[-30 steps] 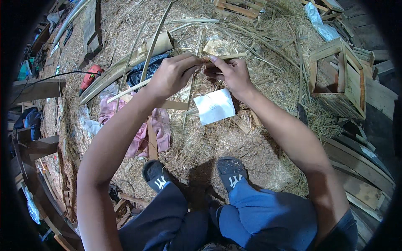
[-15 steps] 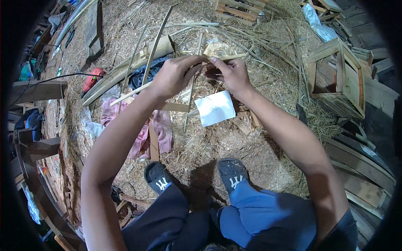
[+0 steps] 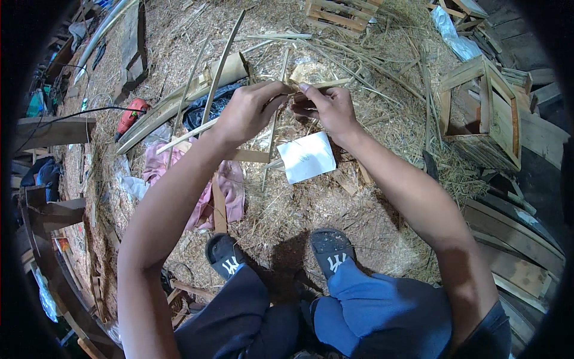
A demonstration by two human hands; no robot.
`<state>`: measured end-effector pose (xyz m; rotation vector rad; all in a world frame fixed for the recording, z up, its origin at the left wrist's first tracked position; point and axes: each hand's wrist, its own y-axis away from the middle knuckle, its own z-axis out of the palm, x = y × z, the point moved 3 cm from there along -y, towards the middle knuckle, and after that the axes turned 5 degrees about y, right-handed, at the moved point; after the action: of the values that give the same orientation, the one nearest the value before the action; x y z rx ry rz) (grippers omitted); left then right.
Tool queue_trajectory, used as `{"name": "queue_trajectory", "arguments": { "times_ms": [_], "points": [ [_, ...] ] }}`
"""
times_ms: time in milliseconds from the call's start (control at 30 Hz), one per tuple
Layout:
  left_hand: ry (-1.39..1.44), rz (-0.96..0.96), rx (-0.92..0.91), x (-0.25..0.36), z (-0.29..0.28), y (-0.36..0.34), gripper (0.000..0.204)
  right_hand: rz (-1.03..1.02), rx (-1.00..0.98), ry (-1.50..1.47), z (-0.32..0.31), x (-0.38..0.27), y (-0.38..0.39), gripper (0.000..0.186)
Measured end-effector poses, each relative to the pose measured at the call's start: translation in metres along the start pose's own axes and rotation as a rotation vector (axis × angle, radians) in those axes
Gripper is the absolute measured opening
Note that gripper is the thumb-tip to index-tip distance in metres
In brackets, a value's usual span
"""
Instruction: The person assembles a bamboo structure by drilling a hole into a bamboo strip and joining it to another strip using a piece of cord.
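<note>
Both hands meet in front of me, over the litter of shavings. My left hand [image 3: 248, 113] is closed with its fingertips pinching a thin pale bamboo strip [image 3: 190, 135], which sticks out past the wrist to the lower left. My right hand [image 3: 332, 110] is closed beside it, thumb and fingers on the strip's other length [image 3: 336, 82], which points right. The part between the fingers is mostly hidden. Just below the hands lies a white sheet of paper [image 3: 307, 158] with faint writing. Split bamboo pieces [image 3: 222, 73] rest behind my left hand.
A pink cloth [image 3: 232, 188] lies under a flat wooden slat [image 3: 219, 206]. To the left is a red power tool [image 3: 130, 118] near a black cord. Wooden box frames [image 3: 487, 113] stand at the right, a slatted crate [image 3: 341, 17] at the far side. Loose strips litter the ground.
My fingers have shifted slightly on the strip, and both hands remain in almost the same place. Nothing has been let go.
</note>
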<state>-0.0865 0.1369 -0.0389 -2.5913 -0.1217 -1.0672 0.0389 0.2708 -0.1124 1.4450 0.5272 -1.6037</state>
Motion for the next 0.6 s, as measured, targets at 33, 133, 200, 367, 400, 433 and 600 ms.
{"name": "queue_trajectory", "arguments": {
  "times_ms": [33, 133, 200, 367, 400, 433, 600],
  "points": [
    [-0.002, -0.003, 0.001, 0.000, -0.001, 0.001, 0.017, 0.001, -0.003, -0.001, 0.001, 0.001, 0.000, 0.027],
    [-0.010, 0.005, -0.003, 0.001, 0.000, 0.001, 0.016, -0.031, -0.007, -0.005, -0.001, 0.002, 0.001, 0.028],
    [-0.020, 0.009, -0.011, 0.001, -0.001, 0.000, 0.018, -0.096, -0.008, 0.060, -0.002, 0.002, -0.001, 0.028],
    [-0.031, 0.006, -0.001, 0.009, -0.002, 0.001, 0.018, -0.023, 0.000, 0.013, 0.000, -0.002, 0.004, 0.029],
    [-0.021, -0.022, -0.031, 0.011, -0.003, 0.001, 0.020, -0.033, -0.002, 0.016, 0.002, -0.003, 0.005, 0.029],
    [-0.032, 0.034, -0.004, 0.005, -0.001, 0.002, 0.023, -0.030, -0.007, -0.003, 0.004, -0.003, 0.006, 0.030],
    [-0.042, 0.041, -0.009, 0.003, -0.001, 0.002, 0.023, -0.041, 0.006, -0.036, 0.001, 0.000, 0.005, 0.027]
  ]
}}
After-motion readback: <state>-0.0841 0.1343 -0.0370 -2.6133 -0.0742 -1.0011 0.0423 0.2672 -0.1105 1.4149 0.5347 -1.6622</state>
